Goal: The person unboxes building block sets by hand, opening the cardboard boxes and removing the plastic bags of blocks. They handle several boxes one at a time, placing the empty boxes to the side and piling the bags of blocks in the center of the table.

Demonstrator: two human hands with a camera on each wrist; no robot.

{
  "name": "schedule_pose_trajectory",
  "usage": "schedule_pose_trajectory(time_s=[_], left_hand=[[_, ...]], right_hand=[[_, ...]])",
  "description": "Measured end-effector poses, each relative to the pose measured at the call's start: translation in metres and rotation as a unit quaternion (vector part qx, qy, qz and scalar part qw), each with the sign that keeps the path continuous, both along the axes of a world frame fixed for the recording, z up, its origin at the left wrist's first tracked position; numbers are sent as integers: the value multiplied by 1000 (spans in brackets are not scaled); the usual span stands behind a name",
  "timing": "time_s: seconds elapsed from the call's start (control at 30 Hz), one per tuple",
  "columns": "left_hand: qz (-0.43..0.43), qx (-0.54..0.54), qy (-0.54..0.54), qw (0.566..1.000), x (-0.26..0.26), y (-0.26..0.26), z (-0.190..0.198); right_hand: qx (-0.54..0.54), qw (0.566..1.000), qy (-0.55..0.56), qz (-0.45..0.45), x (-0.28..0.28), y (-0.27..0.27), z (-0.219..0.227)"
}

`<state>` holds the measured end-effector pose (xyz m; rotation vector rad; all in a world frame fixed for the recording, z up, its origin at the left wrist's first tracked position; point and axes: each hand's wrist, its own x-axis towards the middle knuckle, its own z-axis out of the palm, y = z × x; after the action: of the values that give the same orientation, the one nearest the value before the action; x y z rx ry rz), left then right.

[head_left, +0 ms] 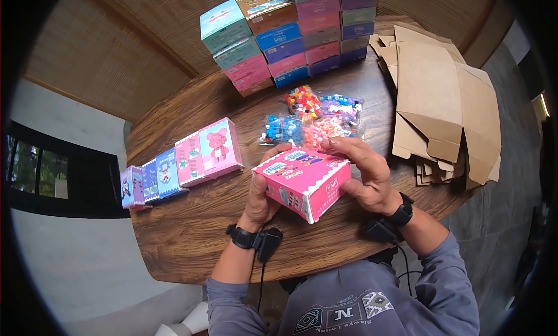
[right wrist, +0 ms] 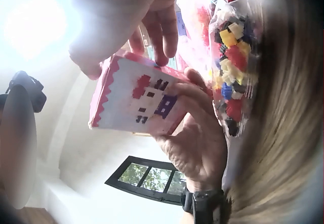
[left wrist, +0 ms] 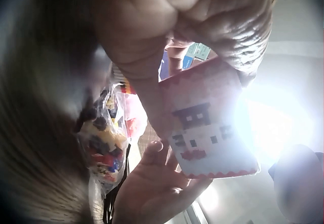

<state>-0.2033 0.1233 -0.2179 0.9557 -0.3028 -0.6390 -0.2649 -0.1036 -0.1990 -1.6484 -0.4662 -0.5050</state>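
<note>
A pink cardboard box (head_left: pixel 299 172) with printed lettering is held up over the table's near side in the head view. My left hand (head_left: pixel 260 201) grips its left side, thumb along the near edge and fingers passing behind. At the right end, my right hand (head_left: pixel 375 182) holds the box between the thumb and the fingers, which reach over the far edge. In the right wrist view, the box's printed face (right wrist: pixel 139 100) shows a pixel-style figure. Just beyond the box lie clear bags of small coloured bricks, one orange-pink (head_left: pixel 325 131) and one blue (head_left: pixel 282 129).
Stacked coloured boxes (head_left: pixel 285 39) stand at the table's back. Flattened brown cardboard (head_left: pixel 433 97) lies at the right. A row of upright printed boxes, including a pink one (head_left: pixel 220 147), stands at the left. More brick bags, red-yellow (head_left: pixel 303 102) and purple-white (head_left: pixel 343 106), lie mid-table.
</note>
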Motion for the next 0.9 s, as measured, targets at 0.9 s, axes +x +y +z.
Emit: schedule_pose_trajectory(time_s=[0.9], left_hand=[[112, 52, -14, 992, -71, -6, 53]], right_hand=[[-47, 996, -73, 27, -2, 6, 0]])
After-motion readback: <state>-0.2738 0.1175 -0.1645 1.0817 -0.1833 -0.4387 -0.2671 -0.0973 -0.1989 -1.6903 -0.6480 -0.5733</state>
